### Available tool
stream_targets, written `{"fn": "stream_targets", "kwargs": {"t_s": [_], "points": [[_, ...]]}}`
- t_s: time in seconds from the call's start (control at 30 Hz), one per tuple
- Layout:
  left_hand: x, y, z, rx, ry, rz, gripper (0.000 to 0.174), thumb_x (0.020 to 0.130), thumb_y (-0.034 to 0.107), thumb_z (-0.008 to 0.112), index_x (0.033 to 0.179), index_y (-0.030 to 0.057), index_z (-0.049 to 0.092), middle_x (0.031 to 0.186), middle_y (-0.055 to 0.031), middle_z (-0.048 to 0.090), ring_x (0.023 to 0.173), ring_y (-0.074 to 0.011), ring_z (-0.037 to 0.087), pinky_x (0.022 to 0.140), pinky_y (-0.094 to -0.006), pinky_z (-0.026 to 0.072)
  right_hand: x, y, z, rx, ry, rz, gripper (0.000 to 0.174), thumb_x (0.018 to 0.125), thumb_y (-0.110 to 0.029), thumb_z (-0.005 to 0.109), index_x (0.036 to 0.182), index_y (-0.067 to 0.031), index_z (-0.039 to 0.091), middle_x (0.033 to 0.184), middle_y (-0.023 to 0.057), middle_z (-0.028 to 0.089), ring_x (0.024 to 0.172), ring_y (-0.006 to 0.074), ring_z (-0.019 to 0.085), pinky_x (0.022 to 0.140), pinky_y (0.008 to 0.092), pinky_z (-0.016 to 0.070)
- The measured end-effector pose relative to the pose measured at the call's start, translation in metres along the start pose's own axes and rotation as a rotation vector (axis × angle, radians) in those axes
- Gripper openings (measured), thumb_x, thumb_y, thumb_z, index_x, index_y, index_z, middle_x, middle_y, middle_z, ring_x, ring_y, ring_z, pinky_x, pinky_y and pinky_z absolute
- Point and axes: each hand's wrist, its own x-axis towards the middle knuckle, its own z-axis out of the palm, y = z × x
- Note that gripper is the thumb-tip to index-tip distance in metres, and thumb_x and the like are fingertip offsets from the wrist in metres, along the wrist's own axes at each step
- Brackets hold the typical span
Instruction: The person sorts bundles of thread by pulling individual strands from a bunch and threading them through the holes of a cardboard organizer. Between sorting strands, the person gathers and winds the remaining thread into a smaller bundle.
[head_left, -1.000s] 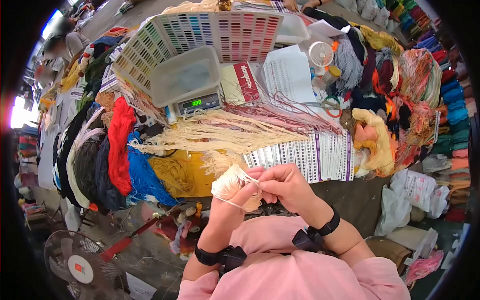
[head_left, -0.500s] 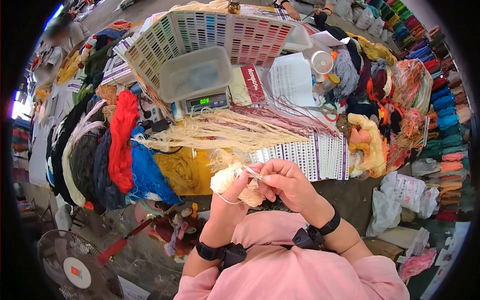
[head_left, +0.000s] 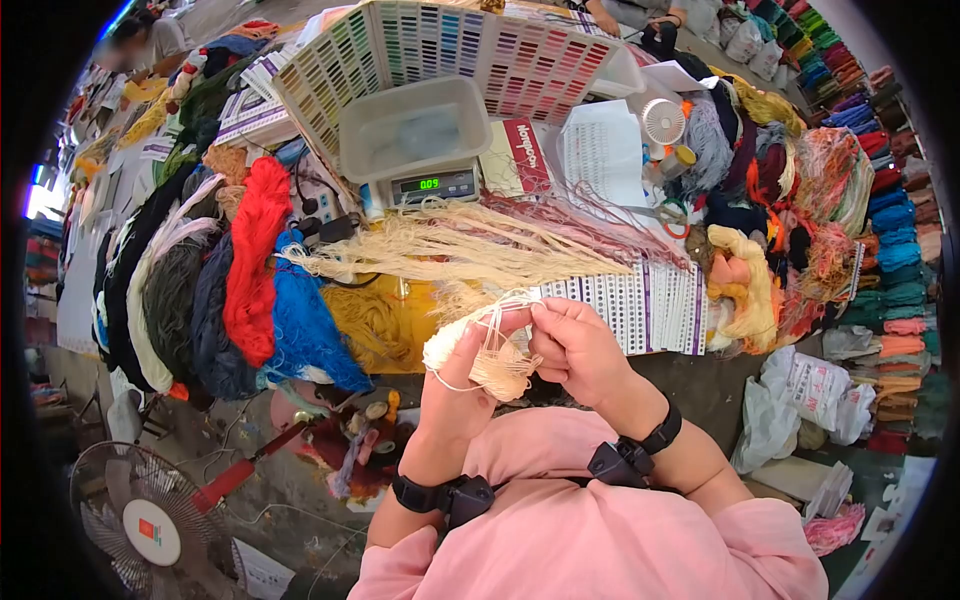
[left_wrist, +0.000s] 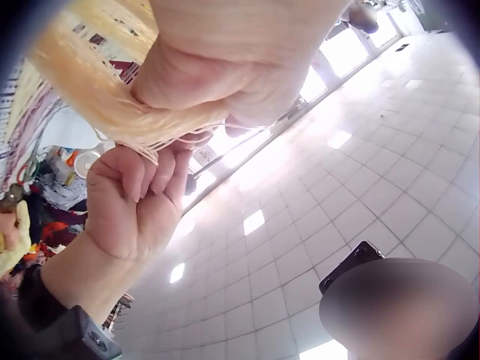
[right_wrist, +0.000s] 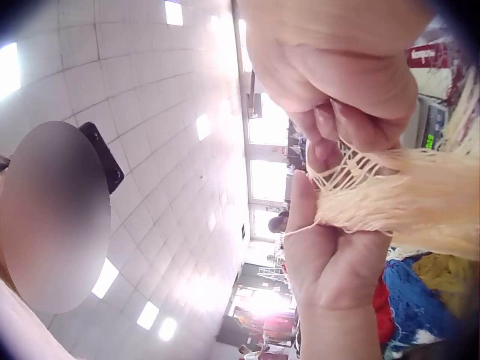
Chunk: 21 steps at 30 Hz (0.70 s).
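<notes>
A person in a pink shirt, seen from above, works thread with both hands just in front of a crowded worktop. The left hand grasps a cream skein, its fingers curled about the threads; the right hand, beside it, pinches a few strands between thumb and fingers. The skein lies between the two hands, with a loop of thread passing round the left one. From the right wrist, strands can be seen fanned like a net across the left fingers, which the head view shows less clearly; from the left wrist, the thick bundle runs beneath the left hand towards the right fingertips. At the near left, below the worktop, stands a large fan. Along the near side of the worktop, left to right, hang red yarn, blue yarn and mustard yarn, then lie punched white cards. Beyond, loose cream strands stretch across. Farther back, a clear tub sits on a scale reading 0.09, before a standing colour chart. Only the wrist views show the pale panelled ceiling and bright windows.
</notes>
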Motion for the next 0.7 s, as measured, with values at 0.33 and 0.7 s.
{"fn": "stream_targets", "kwargs": {"t_s": [0.33,0.7], "points": [[-0.004,0.007,0.002,0.095,0.043,0.04,0.045,0.085,0.031,0.04,0.114,-0.0027,0.041,0.106,-0.0106,0.05,0.089,-0.017,0.051,0.074,-0.0286,0.0422,0.006,0.005,0.021,-0.251,-0.004,-0.031,0.011,0.075,-0.012,0.057,0.078,-0.0012,0.058,0.059,-0.0033,0.049,0.045,0.0007,0.037,0.037,0.0159,0.0257],[-0.001,0.007,-0.004,0.106,0.113,0.125,0.031,0.08,0.014,0.052,0.107,-0.0013,0.048,0.095,-0.009,0.055,0.082,-0.0148,0.054,0.069,-0.0254,0.0439,0.011,0.011,0.014,-0.13,-0.04,-0.097,0.011,0.074,-0.006,0.056,0.083,0.0002,0.06,0.058,-0.004,0.047,0.045,0.0011,0.033,0.039,0.0161,0.0239]]}}
